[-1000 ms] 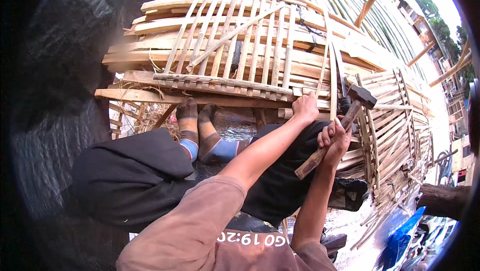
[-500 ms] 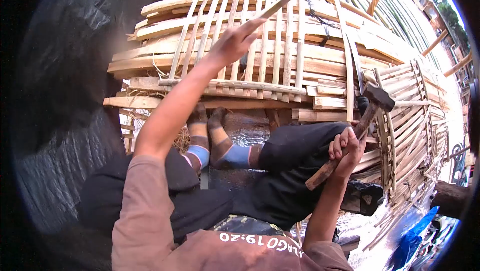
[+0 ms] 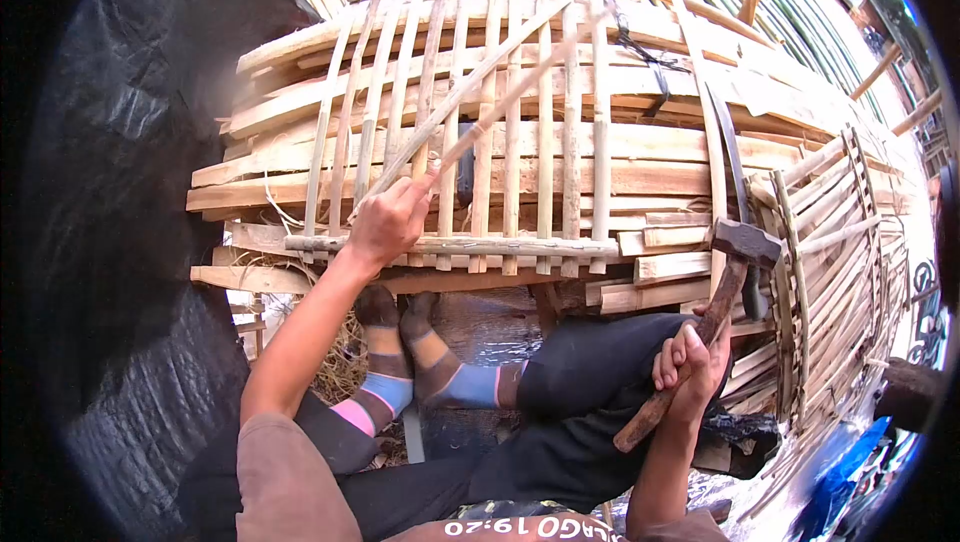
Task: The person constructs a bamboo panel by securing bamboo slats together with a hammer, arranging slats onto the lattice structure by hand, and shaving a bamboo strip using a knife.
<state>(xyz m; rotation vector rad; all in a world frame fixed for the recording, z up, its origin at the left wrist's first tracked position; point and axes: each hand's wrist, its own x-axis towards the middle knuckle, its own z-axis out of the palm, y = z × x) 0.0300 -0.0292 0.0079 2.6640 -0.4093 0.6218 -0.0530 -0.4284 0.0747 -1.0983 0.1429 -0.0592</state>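
Observation:
My left hand [image 3: 395,217] is closed around a slim wooden stick [image 3: 480,82], which slants up to the right over a slatted panel. A brownish band runs beside the stick; whether it is a second stick or a shadow I cannot tell. The slatted panel [image 3: 512,142] has several thin upright slats and a crossbar [image 3: 450,246] along its near side. My right hand [image 3: 692,362] grips the wooden handle of a hammer [image 3: 748,242], its dark metal head pointing up, near my bent knee.
Beneath the panel lie stacked wooden planks [image 3: 640,177]. A dark curved blade [image 3: 728,152] rests at their right. More slatted panels [image 3: 830,262] lean at the right. Black plastic sheeting [image 3: 130,142] hangs on the left, and bamboo poles [image 3: 720,2] lie behind.
My left hand has come down and closer with the stick, which now lies lower across the panel. My right hand still holds the hammer in nearly the same place. The view has shifted slightly.

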